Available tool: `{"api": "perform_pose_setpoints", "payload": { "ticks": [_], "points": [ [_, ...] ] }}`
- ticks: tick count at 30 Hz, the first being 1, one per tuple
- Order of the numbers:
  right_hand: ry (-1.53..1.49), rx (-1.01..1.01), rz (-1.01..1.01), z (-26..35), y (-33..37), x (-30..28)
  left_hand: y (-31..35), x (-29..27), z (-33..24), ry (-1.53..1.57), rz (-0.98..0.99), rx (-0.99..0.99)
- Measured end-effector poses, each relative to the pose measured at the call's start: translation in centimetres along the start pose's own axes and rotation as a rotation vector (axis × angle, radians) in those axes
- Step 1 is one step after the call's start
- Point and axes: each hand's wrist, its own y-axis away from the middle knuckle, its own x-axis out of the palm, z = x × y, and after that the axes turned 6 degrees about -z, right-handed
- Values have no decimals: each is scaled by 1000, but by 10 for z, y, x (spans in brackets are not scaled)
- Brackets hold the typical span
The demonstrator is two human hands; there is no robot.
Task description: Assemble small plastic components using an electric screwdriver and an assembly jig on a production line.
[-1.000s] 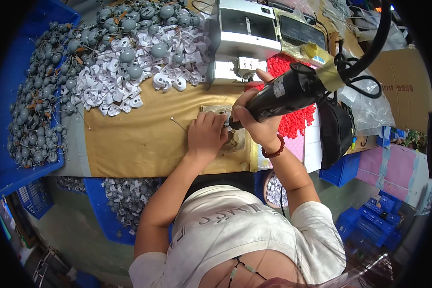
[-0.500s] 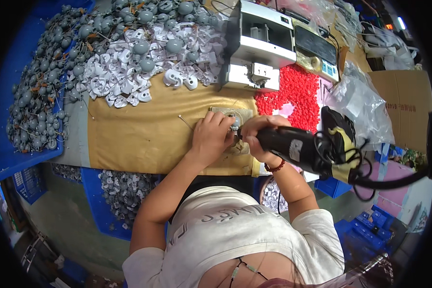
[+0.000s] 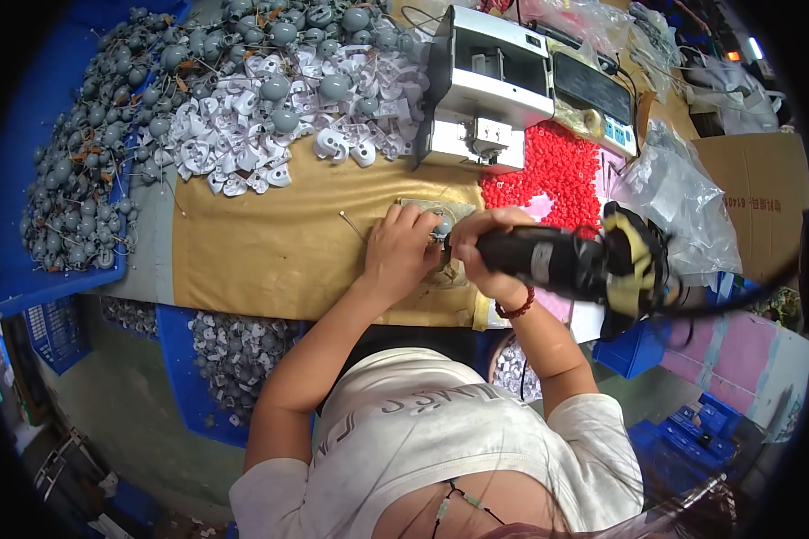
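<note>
My left hand is closed on a small grey round-topped part, which sits on a flat fixture plate on the yellow-brown mat. Its fingers cover much of the part. From the other side, my right hand grips the front of a black electric screwdriver. The tool lies nearly level, its tip against or close to the part; fingers hide the exact contact. Yellow tape and a coiled cable are at its rear end.
White plastic pieces and grey domed parts with wires are heaped at the left. A white-and-black machine stands at the back beside a pile of small red pieces. Clear plastic bags and a cardboard box lie right.
The screwdriver's rear end has swung slightly up and away from me, and its cable has shifted with it. My left hand stays on the grey part. The whole view has moved a little.
</note>
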Motion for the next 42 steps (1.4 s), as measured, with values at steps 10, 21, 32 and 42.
{"api": "perform_pose_setpoints", "payload": {
  "ticks": [10,21,32,42],
  "points": [
    [120,447,-764,-33,-11,-77,7,8,-12,39,-71,-155],
    [515,362,-50,-36,23,-15,15,13,-6,21,-104,-21],
    [-181,782,-474,-53,3,16,15,13,-6,3,-97,-16],
    [-287,759,-426,-22,-2,4,40,-25,-11,312,-61,-87]
  ]
}}
